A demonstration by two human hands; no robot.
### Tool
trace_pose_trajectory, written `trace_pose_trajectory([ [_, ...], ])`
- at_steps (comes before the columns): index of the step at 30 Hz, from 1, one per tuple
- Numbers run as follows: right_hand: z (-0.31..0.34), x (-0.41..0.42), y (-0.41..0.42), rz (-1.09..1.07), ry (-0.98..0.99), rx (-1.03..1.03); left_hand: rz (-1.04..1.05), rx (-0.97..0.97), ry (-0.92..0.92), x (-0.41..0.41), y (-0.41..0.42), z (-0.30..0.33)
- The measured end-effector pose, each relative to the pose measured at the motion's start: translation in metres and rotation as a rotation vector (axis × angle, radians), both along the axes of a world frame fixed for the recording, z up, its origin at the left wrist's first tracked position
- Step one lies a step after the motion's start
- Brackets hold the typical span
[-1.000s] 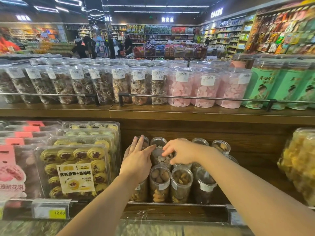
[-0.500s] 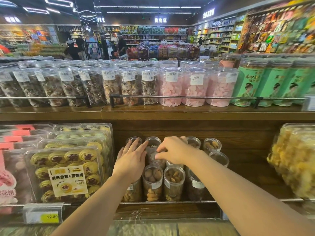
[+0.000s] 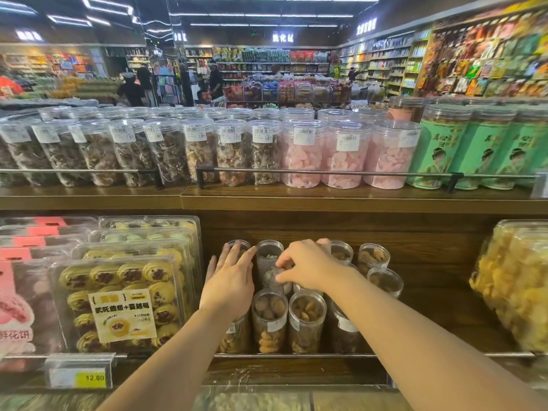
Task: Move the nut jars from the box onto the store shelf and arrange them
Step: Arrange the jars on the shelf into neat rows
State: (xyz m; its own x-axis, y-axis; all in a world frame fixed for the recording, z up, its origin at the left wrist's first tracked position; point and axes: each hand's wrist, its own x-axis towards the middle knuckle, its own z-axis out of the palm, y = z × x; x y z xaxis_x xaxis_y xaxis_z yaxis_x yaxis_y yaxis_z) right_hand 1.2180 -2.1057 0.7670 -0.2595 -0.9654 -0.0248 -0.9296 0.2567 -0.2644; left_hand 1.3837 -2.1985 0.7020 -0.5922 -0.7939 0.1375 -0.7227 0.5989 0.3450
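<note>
- My left hand (image 3: 229,287) lies flat, fingers straight and spread, over the left edge of the jars (image 3: 307,321) on the lower shelf (image 3: 296,372); it grasps nothing, and its fingertips reach the lid of a back-row jar.
- My right hand (image 3: 308,266) reaches in from the right with fingers curled down, pinching the lid of a middle jar (image 3: 272,277) in the second row.
- The nut jars stand upright in a tight cluster in the middle of the lower shelf, behind its wire rail (image 3: 296,355): four in front, more behind, and three set a little apart at the right.
- Just left of the cluster is a stack of clear cookie boxes (image 3: 124,301); to the far right, bags of yellow snacks (image 3: 516,286).
- A yellow price tag (image 3: 95,377) reading 12.80 hangs on the shelf edge under the cookie boxes.
- The upper shelf (image 3: 326,198) carries a row of taller jars: brown contents at left, pink jars (image 3: 344,155) in the middle, green tubs (image 3: 439,149) at right.
</note>
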Motion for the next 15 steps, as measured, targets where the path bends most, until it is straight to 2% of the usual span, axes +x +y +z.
trace_pose_trajectory([
  [2, 0.003, 0.004, -0.002, -0.009, 0.028, 0.019, 0.013, -0.015, 0.002, 0.000, 0.001, 0.000],
  [8, 0.005, 0.005, -0.002, -0.042, -0.052, 0.068, 0.056, -0.014, 0.006, 0.004, 0.006, 0.003],
  [13, 0.001, 0.023, -0.003, -0.152, 0.098, -0.013, 0.064, 0.014, 0.021, 0.003, 0.004, 0.001],
  [15, 0.002, 0.026, 0.002, -0.149, 0.063, -0.083, 0.057, 0.019, 0.010, 0.003, 0.003, 0.000],
])
